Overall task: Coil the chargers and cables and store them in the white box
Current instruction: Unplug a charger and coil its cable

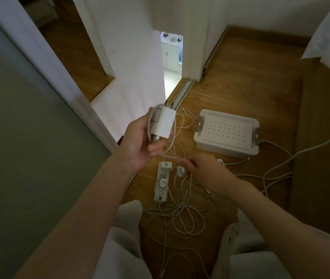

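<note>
Wooden floor (240, 81) bearing a lidded white box (227, 132), right of centre. A power strip (161, 183) lies between the knees, beside loose tangled cables (182, 220). Left hand (140, 146), raised, grips a white charger (165, 122) with its cord (171, 147) looped around it. Right hand (204, 170), lower, pinches that cord's trailing end above the strip.

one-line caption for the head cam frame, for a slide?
Left hand holds a white charger while right hand guides its cable; white box waits closed.
</note>
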